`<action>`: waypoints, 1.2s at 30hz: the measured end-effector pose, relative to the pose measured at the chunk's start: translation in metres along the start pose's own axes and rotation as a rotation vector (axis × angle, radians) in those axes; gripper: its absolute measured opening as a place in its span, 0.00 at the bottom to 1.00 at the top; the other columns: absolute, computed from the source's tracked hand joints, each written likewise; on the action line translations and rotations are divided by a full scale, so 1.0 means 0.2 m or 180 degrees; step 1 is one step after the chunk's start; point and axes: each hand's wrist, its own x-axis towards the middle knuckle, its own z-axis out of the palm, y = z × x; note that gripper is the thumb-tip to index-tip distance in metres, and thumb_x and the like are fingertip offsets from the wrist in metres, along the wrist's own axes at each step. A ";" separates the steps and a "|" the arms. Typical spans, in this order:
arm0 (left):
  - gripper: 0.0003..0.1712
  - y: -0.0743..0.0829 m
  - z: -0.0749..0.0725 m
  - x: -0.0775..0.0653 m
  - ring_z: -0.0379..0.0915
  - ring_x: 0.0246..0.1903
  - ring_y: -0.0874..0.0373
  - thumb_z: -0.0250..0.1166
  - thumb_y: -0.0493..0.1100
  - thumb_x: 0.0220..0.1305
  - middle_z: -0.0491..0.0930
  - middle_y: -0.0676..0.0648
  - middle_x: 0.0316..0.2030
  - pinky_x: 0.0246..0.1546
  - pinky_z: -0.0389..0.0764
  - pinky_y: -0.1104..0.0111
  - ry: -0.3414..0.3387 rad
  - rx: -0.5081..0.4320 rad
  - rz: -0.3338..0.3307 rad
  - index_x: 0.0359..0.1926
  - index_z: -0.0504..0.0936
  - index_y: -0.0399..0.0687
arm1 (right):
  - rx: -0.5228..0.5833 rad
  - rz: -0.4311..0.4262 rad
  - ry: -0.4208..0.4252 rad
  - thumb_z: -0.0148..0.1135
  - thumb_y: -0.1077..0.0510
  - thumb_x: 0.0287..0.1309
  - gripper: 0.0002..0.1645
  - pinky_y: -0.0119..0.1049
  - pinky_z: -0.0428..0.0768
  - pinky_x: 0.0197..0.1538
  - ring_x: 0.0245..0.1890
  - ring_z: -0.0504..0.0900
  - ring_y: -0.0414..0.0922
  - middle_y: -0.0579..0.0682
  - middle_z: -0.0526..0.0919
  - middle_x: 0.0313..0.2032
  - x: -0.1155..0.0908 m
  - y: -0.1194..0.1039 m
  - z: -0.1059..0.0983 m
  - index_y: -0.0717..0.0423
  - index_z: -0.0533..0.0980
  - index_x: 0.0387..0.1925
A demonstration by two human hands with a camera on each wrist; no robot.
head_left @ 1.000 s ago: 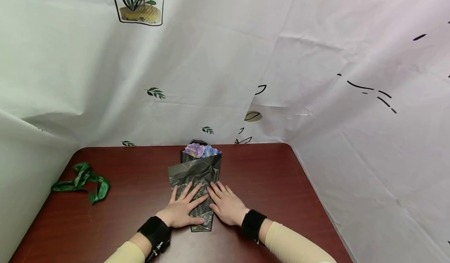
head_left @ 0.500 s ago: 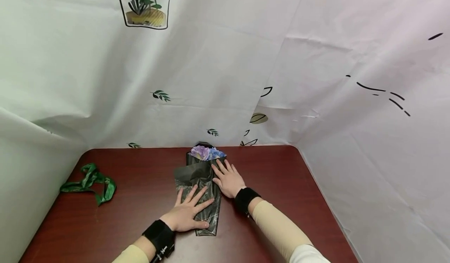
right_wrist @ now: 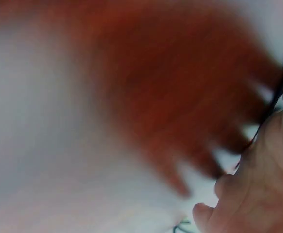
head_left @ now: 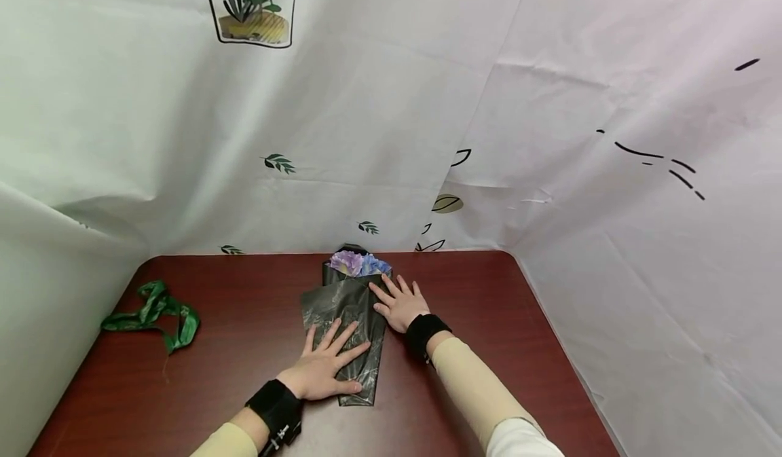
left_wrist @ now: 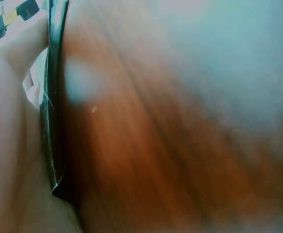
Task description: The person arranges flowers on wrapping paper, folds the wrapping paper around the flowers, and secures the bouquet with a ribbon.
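On the table lies a bouquet wrapped in black, crinkled wrapping paper (head_left: 348, 301). Purple and blue flowers (head_left: 359, 264) show at its far end. My left hand (head_left: 324, 369) rests flat with spread fingers on the lower part of the wrap. Farther up, my right hand (head_left: 400, 302) touches the wrap's right edge just below the flowers, fingers straight. In the left wrist view the wrap's dark edge (left_wrist: 54, 107) runs beside the hand. The right wrist view shows my right hand (right_wrist: 263, 179) along a thin dark edge; the rest is blurred.
A crumpled green ribbon (head_left: 155, 316) lies at the left of the reddish-brown table (head_left: 476, 307). White printed curtains (head_left: 366, 104) hang behind the table and along both sides. Black bands circle both wrists.
My right hand has moved from the lower right side of the wrap up its right edge, near the flowers. The left hand stays on the lower wrap.
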 end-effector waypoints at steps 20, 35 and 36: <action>0.53 0.02 0.00 0.00 0.30 0.88 0.35 0.61 0.80 0.72 0.44 0.45 0.91 0.77 0.27 0.23 0.0090 0.0069 0.0013 0.89 0.62 0.67 | 0.0305 -0.0628 0.0004 0.49 0.37 0.88 0.45 0.60 0.59 0.85 0.88 0.52 0.57 0.55 0.53 0.89 -0.60 -0.27 0.04 0.57 0.56 0.89; 0.54 0.00 0.01 -0.02 0.29 0.88 0.36 0.59 0.81 0.73 0.43 0.45 0.91 0.77 0.27 0.23 0.0058 0.0041 -0.0013 0.90 0.60 0.66 | 0.0139 -0.0812 -0.0144 0.41 0.32 0.88 0.47 0.53 0.60 0.85 0.88 0.52 0.52 0.57 0.54 0.88 -0.84 -0.44 0.13 0.58 0.57 0.89; 0.54 0.00 0.00 -0.02 0.29 0.88 0.36 0.59 0.81 0.73 0.42 0.45 0.91 0.77 0.27 0.23 0.0045 0.0030 -0.0006 0.90 0.59 0.66 | 0.0194 -0.0790 -0.0171 0.41 0.31 0.88 0.47 0.52 0.60 0.85 0.88 0.52 0.50 0.55 0.53 0.88 -0.84 -0.43 0.13 0.57 0.56 0.89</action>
